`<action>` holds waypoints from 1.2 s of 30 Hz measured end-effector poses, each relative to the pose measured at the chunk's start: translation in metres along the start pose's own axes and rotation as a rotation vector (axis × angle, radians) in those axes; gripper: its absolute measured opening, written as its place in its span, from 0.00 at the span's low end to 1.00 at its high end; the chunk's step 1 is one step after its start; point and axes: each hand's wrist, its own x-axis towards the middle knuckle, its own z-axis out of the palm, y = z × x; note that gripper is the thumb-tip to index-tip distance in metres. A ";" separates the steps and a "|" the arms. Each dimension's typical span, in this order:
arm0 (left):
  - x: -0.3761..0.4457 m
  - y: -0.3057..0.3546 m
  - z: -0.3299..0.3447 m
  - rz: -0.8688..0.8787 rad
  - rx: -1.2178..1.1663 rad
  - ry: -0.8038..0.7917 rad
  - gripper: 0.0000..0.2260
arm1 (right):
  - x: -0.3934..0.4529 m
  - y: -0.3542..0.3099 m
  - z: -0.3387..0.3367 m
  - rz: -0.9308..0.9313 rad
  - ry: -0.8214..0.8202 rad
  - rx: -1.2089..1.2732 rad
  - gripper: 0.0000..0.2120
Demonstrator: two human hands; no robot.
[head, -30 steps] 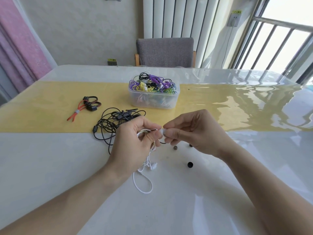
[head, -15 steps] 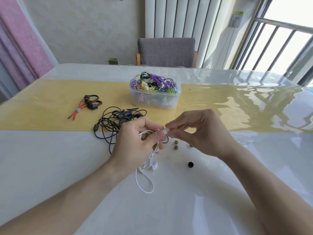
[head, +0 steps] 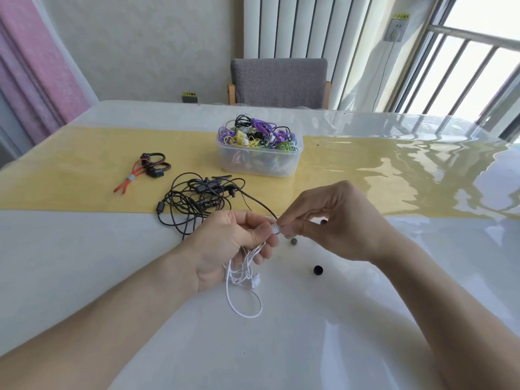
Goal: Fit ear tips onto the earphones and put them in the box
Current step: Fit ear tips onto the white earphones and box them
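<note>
My left hand (head: 230, 249) grips a bundle of white wired earphones (head: 242, 280), whose cable loops hang down onto the table. One white earbud (head: 276, 229) sticks out between its thumb and forefinger. My right hand (head: 334, 220) pinches a small pale ear tip against that earbud. Loose dark ear tips lie on the table just below the hands: a grey one (head: 293, 242), a black one (head: 318, 269) and one (head: 323, 221) partly hidden behind my right hand. A clear plastic box (head: 259, 164) full of coloured earphones stands farther back.
A tangle of black earphones (head: 197, 201) lies left of the hands, and a red and black pair (head: 146, 170) lies farther left on the yellow table runner (head: 70, 170). A grey chair (head: 278, 80) stands behind the table.
The hands stay together at the earbud, with only small shifts of the fingers. The view has tilted slightly.
</note>
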 end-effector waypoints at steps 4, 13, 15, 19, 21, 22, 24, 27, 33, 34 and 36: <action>0.000 -0.004 0.003 0.128 0.100 0.107 0.05 | 0.001 -0.004 0.005 0.130 0.043 0.134 0.03; -0.006 -0.007 0.000 0.695 0.708 0.329 0.11 | 0.008 -0.011 0.024 0.537 0.070 0.690 0.01; -0.007 -0.008 -0.001 0.823 0.830 0.329 0.11 | 0.007 -0.010 0.023 0.612 0.029 0.814 0.06; -0.002 -0.008 -0.005 0.854 0.829 0.289 0.09 | 0.007 -0.008 0.018 0.587 0.000 0.783 0.14; 0.000 -0.006 -0.005 0.773 0.713 0.279 0.06 | 0.007 -0.011 0.014 0.503 0.036 0.674 0.13; 0.001 -0.004 -0.005 0.742 0.658 0.270 0.05 | 0.007 -0.012 0.013 0.474 0.063 0.628 0.11; 0.002 -0.002 -0.005 0.696 0.573 0.262 0.07 | 0.007 -0.013 0.010 0.453 0.103 0.565 0.11; 0.003 0.000 -0.005 0.624 0.493 0.261 0.07 | 0.006 -0.008 0.004 0.403 0.128 0.425 0.14; 0.005 0.005 -0.005 0.341 0.102 0.264 0.04 | 0.004 -0.010 0.015 0.176 -0.006 -0.063 0.06; 0.005 0.007 -0.005 0.285 0.007 0.259 0.05 | 0.003 -0.009 0.020 0.116 -0.070 -0.171 0.08; 0.006 0.011 -0.008 0.204 -0.101 0.249 0.08 | 0.001 -0.006 0.031 0.040 -0.161 -0.306 0.11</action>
